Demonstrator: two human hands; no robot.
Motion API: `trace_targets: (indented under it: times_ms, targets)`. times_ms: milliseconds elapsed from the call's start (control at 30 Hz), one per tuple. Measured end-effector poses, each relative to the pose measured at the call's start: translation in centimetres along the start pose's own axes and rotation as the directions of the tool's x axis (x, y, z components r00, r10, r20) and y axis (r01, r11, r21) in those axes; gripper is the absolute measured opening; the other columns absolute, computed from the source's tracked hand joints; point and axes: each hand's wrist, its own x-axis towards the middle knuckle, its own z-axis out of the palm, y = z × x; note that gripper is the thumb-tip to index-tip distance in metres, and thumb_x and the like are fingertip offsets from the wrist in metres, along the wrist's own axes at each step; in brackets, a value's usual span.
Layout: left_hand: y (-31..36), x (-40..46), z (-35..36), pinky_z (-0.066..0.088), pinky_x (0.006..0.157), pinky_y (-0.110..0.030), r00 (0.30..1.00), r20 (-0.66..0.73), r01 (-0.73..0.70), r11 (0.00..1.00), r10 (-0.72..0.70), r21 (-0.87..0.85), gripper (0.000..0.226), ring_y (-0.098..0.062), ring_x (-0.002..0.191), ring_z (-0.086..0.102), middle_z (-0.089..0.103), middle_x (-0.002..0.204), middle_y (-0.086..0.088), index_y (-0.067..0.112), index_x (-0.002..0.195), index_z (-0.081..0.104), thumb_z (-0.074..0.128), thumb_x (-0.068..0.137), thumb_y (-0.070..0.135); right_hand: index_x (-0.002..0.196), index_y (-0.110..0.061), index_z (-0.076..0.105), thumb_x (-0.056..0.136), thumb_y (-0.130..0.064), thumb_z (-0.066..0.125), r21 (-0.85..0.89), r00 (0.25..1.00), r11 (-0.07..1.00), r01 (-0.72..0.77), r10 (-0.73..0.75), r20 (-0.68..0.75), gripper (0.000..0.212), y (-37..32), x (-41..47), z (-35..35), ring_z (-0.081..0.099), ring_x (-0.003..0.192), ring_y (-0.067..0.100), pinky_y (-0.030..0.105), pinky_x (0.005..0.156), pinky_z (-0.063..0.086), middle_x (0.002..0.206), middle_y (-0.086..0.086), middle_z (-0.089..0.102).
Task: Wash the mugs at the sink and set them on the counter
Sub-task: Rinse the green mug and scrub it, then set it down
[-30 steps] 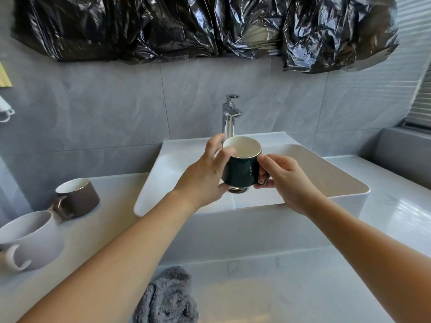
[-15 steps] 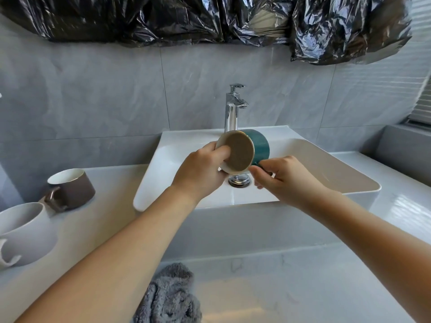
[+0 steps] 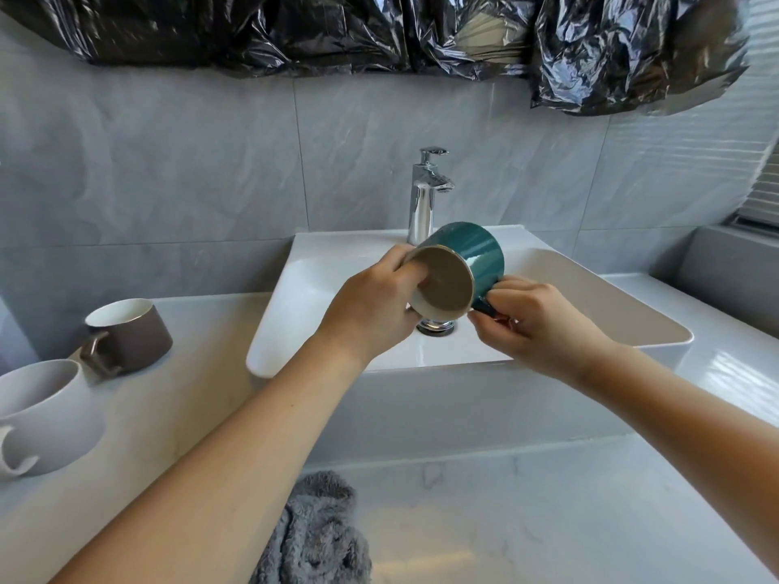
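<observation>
Over the white sink (image 3: 337,263) we tip a glossy teal mug (image 3: 472,255) sideways, left hand (image 3: 371,309) fingers (image 3: 415,274) curled inside its rim, right hand (image 3: 543,326) pinching its handle.

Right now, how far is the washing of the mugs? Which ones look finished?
Done: I cannot tell. The brown mug and the white mug stand on the counter, washed or waiting. In hand: the green mug is tipped on its side over the sink; the right hand pinches its handle, and the left hand has its fingers inside. The faucet shows no water. Left: setting it down.
</observation>
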Motion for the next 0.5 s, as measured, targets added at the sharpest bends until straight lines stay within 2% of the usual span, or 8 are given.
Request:
trace_targets:
  times_ms: [100, 200, 333, 433, 500]
  targets:
    - [-0.1, -0.2, -0.1, 0.053, 0.084, -0.036, 0.990, 0.139, 0.022, 0.998, -0.014, -0.059, 0.045, -0.026, 0.112, 0.060, 0.051, 0.142, 0.005, 0.017, 0.125, 0.064, 0.067, 0.082, 0.005, 0.059, -0.013, 0.039, 0.093, -0.020, 0.057, -0.099, 0.998, 0.994, 0.049, -0.044, 0.050, 0.039, 0.6, -1.3, 0.4, 0.036, 0.062, 0.023, 0.029, 0.060, 0.035, 0.059, 0.001, 0.038]
    - [0.3, -0.5, -1.1, 0.047, 0.096, -0.035, 0.955, 0.295, 0.057, 0.994, -0.028, -0.090, 0.055, -0.020, 0.125, 0.051, 0.042, 0.151, 0.014, 0.024, 0.137, 0.056, 0.052, 0.088, -0.001, 0.062, -0.016, 0.041, 0.096, -0.026, 0.052, -0.165, 0.997, 0.985, 0.054, -0.042, 0.070, 0.036, 0.7, -2.1, 0.9, 0.039, 0.063, 0.025, 0.033, 0.065, 0.039, 0.063, -0.004, 0.038]
    - [1.4, -1.6, -3.0, 0.039, 0.105, -0.029, 0.935, 0.347, 0.143, 0.977, -0.079, -0.161, 0.059, -0.014, 0.131, 0.044, 0.038, 0.152, 0.015, 0.026, 0.140, 0.051, 0.041, 0.090, -0.004, 0.061, -0.016, 0.040, 0.094, -0.026, 0.051, -0.167, 1.000, 0.986, 0.023, -0.026, -0.011, 0.037, 0.6, -2.2, 1.0, 0.033, 0.063, 0.022, 0.033, 0.063, 0.040, 0.065, -0.006, 0.033]
    - [1.9, -3.6, -4.9, 0.034, 0.104, -0.021, 0.918, 0.363, 0.190, 0.980, -0.159, -0.054, 0.048, -0.012, 0.132, 0.043, 0.035, 0.154, 0.012, 0.027, 0.136, 0.054, 0.041, 0.095, 0.004, 0.060, -0.014, 0.043, 0.093, -0.025, 0.052, -0.204, 0.999, 0.978, 0.034, -0.038, -0.017, 0.036, 0.3, -2.1, 0.7, 0.035, 0.062, 0.024, 0.037, 0.061, 0.044, 0.063, -0.003, 0.038]
    - [2.2, -5.0, -6.5, 0.035, 0.100, -0.020, 0.916, 0.346, 0.222, 0.975, -0.204, -0.013, 0.039, -0.014, 0.124, 0.049, 0.042, 0.148, 0.010, 0.025, 0.127, 0.060, 0.043, 0.096, 0.007, 0.061, -0.013, 0.046, 0.091, -0.024, 0.054, -0.249, 0.996, 0.965, 0.087, -0.082, 0.030, 0.033, -0.2, -1.8, 0.4, 0.043, 0.062, 0.028, 0.039, 0.060, 0.045, 0.062, 0.002, 0.045]
